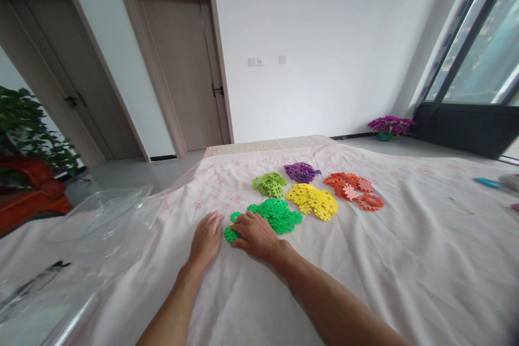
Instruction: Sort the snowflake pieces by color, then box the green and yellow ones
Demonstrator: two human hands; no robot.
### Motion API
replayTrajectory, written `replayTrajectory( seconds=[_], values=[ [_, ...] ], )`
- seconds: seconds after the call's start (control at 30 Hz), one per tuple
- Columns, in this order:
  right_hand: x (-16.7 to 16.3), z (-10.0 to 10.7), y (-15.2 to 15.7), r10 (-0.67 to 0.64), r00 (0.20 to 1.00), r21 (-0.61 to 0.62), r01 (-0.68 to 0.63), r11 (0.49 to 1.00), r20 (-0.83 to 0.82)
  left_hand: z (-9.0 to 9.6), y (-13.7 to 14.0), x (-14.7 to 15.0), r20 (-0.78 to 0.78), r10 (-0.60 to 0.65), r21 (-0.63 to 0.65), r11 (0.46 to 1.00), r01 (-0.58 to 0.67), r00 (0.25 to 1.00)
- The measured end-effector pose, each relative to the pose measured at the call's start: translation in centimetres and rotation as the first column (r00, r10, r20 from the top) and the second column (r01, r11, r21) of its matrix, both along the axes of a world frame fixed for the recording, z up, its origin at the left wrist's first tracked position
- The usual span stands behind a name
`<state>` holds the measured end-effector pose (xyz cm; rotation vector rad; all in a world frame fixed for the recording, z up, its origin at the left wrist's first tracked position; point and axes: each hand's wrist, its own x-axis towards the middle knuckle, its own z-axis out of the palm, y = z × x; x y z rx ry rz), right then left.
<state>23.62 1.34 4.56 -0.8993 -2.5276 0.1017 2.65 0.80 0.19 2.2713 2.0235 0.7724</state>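
I can read no text, label, brand, number or sign anywhere in my remote feed. The small pale wall plates (260, 61) on the far wall reach me too small to tell whether they carry any marking, and the same goes for the blue object (488, 183) over on the right.

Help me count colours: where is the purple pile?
In the head view, the purple pile lies just right of centre, beyond the yellow pile, between the light-green pile and orange pile.
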Motion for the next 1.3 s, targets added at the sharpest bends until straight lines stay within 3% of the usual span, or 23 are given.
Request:
replayTrajectory(
  seconds=[0.23,0.37,0.6,0.87,0.97,1.13,1.3],
  values=[
    [-0.2,-0.3,0.1,0.017,1.0,0.032,-0.017,0.999,-0.015,0.9,-0.4,0.6,-0.055,0.017,-0.015,1.0,-0.018,0.998],
    [0.1,-1.0,0.8,-0.161,0.98,0.011,0.164,0.986,-0.117,0.8,-0.4,0.7,-0.075,0.02,-0.023,0.999,-0.022,0.997],
    [3.0,-0.6,2.7,-0.416,0.842,-0.031,0.433,0.901,-0.344,0.8,-0.3,0.8,-0.089,0.049,-0.048,0.997,-0.053,0.995],
    [4.9,-0.4,3.3,-0.598,0.75,0.011,0.626,0.78,-0.283,1.0,-0.4,1.1,-0.092,0.059,-0.051,0.997,-0.064,0.994],
    [4.5,-0.1,2.9,-0.537,0.789,0.051,0.575,0.816,-0.299,1.1,-0.5,1.2,-0.096,0.055,-0.063,0.996,-0.061,0.994],
    [2.3,0.4,0.9,-0.249,0.946,0.044,0.263,0.964,-0.21,1.0,-0.5,1.1,-0.096,0.041,-0.058,0.997,-0.046,0.995],
    [0.1,0.3,-0.5,-0.099,0.994,0.034,0.101,0.994,-0.044,0.9,-0.4,1.0,-0.082,0.024,-0.04,0.999,-0.027,0.996]
  ],
)
